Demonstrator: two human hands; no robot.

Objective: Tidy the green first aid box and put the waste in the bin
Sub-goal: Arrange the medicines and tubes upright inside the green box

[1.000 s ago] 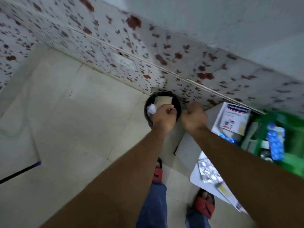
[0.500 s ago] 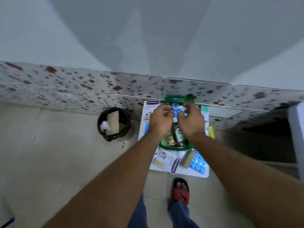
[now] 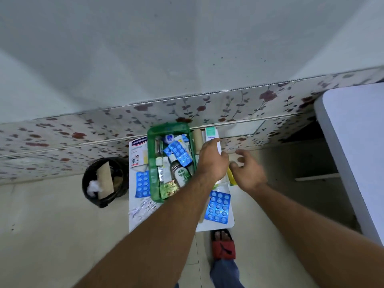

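Landmark: green first aid box (image 3: 152, 175), open on a small white table (image 3: 216, 226). Nearest the viewer, right of the box, a blue blister pack (image 3: 218, 206) lies on the table. Left hand (image 3: 213, 163) is just right of the box, fingers curled over a white-and-teal carton (image 3: 212, 133); actual grip cannot be determined. Right hand (image 3: 248, 173) is further right, fingers spread, empty. Black bin (image 3: 104, 181) stands on the floor left of the box, holding cardboard and white waste.

Single head cam, wide-angle, looks steeply down from standing height, small table (image 3: 133, 223) far below, facing wall
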